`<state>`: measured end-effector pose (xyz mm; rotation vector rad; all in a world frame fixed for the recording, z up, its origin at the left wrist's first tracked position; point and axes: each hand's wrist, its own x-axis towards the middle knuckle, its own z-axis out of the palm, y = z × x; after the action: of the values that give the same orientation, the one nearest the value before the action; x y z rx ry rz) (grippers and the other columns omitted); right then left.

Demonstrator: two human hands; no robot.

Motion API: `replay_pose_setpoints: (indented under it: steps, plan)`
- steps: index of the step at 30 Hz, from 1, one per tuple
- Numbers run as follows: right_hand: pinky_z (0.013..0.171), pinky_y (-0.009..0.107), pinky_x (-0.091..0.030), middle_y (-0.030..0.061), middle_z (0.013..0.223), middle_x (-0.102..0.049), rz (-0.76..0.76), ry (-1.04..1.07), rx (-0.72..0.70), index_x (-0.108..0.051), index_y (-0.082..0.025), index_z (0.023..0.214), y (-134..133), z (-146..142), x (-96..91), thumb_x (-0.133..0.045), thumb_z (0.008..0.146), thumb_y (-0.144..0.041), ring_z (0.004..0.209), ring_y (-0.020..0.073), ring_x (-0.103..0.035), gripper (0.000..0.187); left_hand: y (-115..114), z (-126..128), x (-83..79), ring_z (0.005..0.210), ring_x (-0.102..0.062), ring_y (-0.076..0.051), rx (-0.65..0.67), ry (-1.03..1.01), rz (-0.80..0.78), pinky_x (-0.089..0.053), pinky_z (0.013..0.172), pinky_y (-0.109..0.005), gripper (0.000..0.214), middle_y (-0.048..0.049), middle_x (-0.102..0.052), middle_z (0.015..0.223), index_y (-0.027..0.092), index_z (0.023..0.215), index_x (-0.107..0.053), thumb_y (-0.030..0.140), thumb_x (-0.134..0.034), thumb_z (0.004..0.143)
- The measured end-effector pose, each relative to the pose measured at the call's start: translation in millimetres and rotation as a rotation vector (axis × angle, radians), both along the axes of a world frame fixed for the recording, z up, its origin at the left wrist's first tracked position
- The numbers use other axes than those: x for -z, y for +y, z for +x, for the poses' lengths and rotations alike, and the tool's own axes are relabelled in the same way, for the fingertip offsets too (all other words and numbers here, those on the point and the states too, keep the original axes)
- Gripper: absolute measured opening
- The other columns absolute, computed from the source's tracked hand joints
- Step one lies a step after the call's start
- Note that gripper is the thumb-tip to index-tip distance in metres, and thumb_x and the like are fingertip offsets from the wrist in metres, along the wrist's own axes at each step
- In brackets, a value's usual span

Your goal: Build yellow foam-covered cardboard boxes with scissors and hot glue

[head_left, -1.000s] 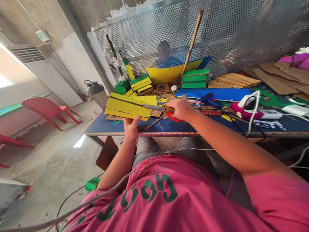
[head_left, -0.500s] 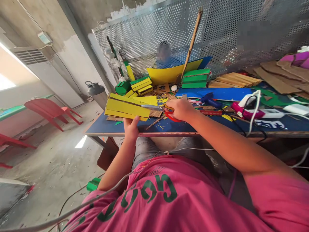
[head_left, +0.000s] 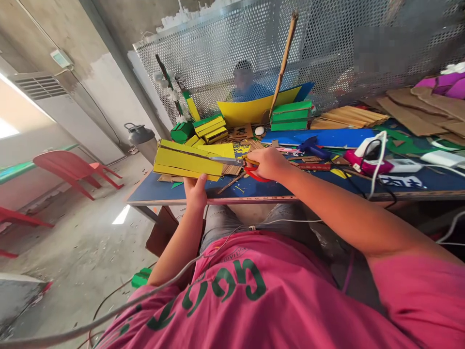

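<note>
A yellow cardboard piece (head_left: 185, 161) with long brown seams is held over the table's left front edge. My left hand (head_left: 196, 191) grips it from below, thumb on its near edge. In my right hand (head_left: 269, 164) is a pair of scissors (head_left: 250, 170) with red handles, fingers wrapped round them. Their metal blades point left and lie against the right end of the yellow piece, along a seam. Whether they cut into it I cannot tell. Behind it lies a flat yellow sheet (head_left: 223, 150) on the table.
The blue table (head_left: 145, 190) carries yellow blocks (head_left: 210, 127), green blocks (head_left: 291, 115), a blue board (head_left: 327, 138), a blue glue gun (head_left: 313, 149), wooden strips (head_left: 348, 118) and scraps. An upright stick (head_left: 285, 63) leans against the perforated metal screen (head_left: 218, 58). Cables cross my lap.
The view has shifted slightly, so the scene sits a little further left. Both hands keep their hold, and the scissors stay against the right end of the yellow piece.
</note>
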<state>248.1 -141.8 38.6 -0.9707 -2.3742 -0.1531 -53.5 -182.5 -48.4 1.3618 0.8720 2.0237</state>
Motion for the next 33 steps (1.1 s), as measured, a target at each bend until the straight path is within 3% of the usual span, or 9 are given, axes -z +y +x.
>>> replay_pose_setpoints:
  steps: [6, 19, 33]
  plan:
    - [0.073, 0.036, -0.032, 0.009, 0.086, -0.08, -0.023, 0.022, -0.048, -0.069, -0.023, 0.08, 5.8, 0.7, 5.7, -0.07, 0.086, -0.033, 0.082, 0.0273, -0.067, 0.011, -0.6, -1.0, 3.6, 0.153, -0.07, -0.036, 0.031, -0.005, 0.013, -0.058, 0.128, -0.05, 0.1, -0.0123, -0.072, 0.162, 0.036, 0.169, -0.058, 0.072, -0.097, 0.084]
    - [0.073, 0.038, -0.029, 0.0121, 0.092, -0.081, 0.017, 0.054, -0.002, -0.071, -0.023, 0.081, 6.7, 7.0, 0.5, -0.075, 0.086, -0.044, 0.086, 0.0307, -0.067, 0.022, -0.3, 1.8, 0.2, 0.154, -0.07, -0.035, -0.004, -0.007, 0.034, -0.063, 0.121, -0.046, 0.104, -0.0119, -0.074, 0.161, 0.035, 0.167, -0.059, 0.076, -0.098, 0.08]
    - [0.075, 0.038, -0.032, 0.0129, 0.1, -0.085, 0.026, 0.04, 0.005, -0.075, -0.022, 0.088, 1.5, 1.2, 1.1, -0.074, 0.089, -0.045, 0.093, 0.0329, -0.071, 0.023, 0.4, 0.7, 3.6, 0.137, -0.08, -0.031, 0.005, -0.006, 0.007, -0.064, 0.117, -0.045, 0.102, -0.0113, -0.08, 0.148, 0.033, 0.163, -0.063, 0.071, -0.103, 0.077]
